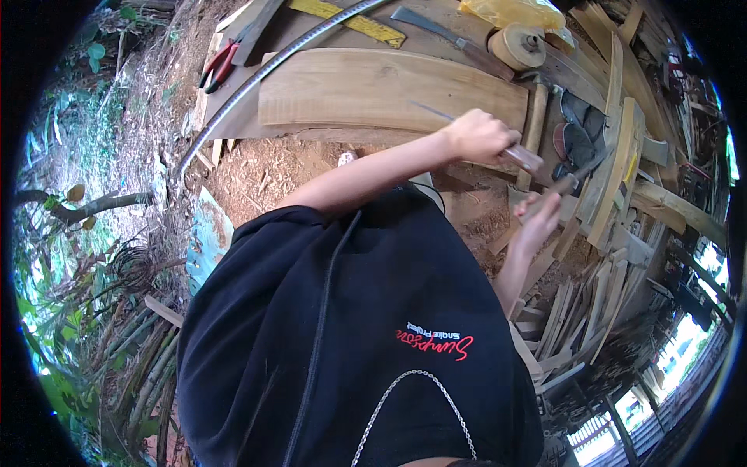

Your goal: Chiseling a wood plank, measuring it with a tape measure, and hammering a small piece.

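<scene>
My left hand (481, 137) is closed in a fist around a chisel (523, 159). Its wooden handle sticks out toward the right, and the thin blade points left over a wide pale wooden board (381, 86). Lower and to the right, my right hand (541, 222) curls its fingers around a wood-handled tool (563, 185) with a grey metal end pointing up and right; its exact kind is blurred. A hammer (537, 117) with a wooden handle lies between the board and that tool.
Around the board lie red-handled pliers (220, 67), a long curved metal strip (268, 71), a yellow ruler (354, 19), another chisel (467, 48), a round wooden mallet (517, 48) and a yellow plastic bag (513, 12). Wood offcuts (576, 311) pile up at right; shavings (272, 175) cover the ground.
</scene>
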`<state>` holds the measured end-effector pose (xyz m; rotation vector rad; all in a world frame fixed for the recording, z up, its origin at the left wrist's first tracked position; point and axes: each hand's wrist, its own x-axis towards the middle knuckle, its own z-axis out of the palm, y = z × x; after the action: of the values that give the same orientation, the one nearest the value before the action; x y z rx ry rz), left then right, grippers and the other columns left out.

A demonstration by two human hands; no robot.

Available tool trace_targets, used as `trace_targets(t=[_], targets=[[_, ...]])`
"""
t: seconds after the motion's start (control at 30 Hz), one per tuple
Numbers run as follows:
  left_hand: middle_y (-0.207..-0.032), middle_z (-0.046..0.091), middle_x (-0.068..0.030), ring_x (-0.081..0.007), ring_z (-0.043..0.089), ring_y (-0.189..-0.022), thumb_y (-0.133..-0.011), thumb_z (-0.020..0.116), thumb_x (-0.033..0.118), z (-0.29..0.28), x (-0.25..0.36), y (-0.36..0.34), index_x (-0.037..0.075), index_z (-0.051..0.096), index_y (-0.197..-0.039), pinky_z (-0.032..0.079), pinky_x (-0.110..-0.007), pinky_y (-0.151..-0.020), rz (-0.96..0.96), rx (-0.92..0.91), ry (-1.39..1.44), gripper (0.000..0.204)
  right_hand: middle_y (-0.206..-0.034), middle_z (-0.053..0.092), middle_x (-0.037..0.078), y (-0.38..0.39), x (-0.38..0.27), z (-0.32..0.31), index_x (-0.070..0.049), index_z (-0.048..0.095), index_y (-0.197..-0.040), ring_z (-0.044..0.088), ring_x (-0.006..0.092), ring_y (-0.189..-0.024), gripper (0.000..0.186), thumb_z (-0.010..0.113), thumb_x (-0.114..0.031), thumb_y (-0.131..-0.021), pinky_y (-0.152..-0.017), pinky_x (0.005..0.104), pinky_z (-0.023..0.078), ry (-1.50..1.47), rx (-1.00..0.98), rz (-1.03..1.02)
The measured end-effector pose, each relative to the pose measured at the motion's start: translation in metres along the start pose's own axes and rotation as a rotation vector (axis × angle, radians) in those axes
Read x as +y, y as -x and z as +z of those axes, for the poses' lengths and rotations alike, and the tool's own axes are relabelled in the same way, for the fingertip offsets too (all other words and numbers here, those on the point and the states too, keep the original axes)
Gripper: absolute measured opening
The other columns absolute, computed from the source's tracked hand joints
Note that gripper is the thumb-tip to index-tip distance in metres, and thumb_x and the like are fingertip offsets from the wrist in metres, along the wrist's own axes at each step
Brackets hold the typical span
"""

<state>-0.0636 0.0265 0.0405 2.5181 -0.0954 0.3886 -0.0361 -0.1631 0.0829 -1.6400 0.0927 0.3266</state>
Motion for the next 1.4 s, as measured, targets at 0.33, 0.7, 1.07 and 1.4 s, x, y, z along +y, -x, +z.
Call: trace_targets(t=[0.33,0.7,1.07,1.4], targets=[[-0.062,0.060,-0.0130,-0.0315,0.059,-0.059,-0.069,0.061,0.046,0.053,-0.018,-0.024,0.011,0.060,-0.074,0.047,-0.042,-0.053,-0.314,-0.018,0.087,0.036,-0.073,0.042,0.005,-0.022,-0.040,-0.056,-0.005,0.036,-0.099,0.039,0.0131,-0.054,0.042,0.025,-0.045,-0.094,-0.048,0.0254,0.036,-0.188,0.616,-0.470],[-0.062,0.060,-0.0121,-0.0306,0.060,-0.058,-0.068,0.060,0.036,0.039,-0.040,0.003,0.012,0.060,-0.070,0.047,-0.041,-0.052,-0.364,-0.027,0.012,0.024,-0.066,0.046,0.002,0.012,0.011,0.009,-0.006,0.039,-0.096,0.040,0.0084,-0.042,0.026,0.038,-0.032,-0.094,-0.037,0.0215,0.032,0.094,-0.115,0.085],[-0.060,0.059,-0.0135,-0.0314,0.060,-0.059,-0.067,0.061,0.035,0.018,-0.075,0.040,0.012,0.059,-0.068,0.047,-0.043,-0.053,-0.421,0.107,-0.049,0.023,-0.065,0.044,0.002,0.027,0.032,0.042,-0.006,0.038,-0.095,0.044,0.0095,-0.049,0.027,0.036,-0.033,-0.094,-0.042,0.0221,0.033,0.147,-0.434,0.226],[-0.059,0.059,-0.0111,-0.0314,0.059,-0.057,-0.063,0.067,0.035,-0.005,-0.099,0.079,0.012,0.060,-0.070,0.047,-0.040,-0.051,-0.486,0.130,-0.156,0.025,-0.062,0.047,0.002,0.055,0.048,0.077,-0.006,0.040,-0.094,0.043,0.0084,-0.043,0.026,0.039,-0.032,-0.093,-0.038,0.0222,0.035,0.172,-0.423,0.167]])
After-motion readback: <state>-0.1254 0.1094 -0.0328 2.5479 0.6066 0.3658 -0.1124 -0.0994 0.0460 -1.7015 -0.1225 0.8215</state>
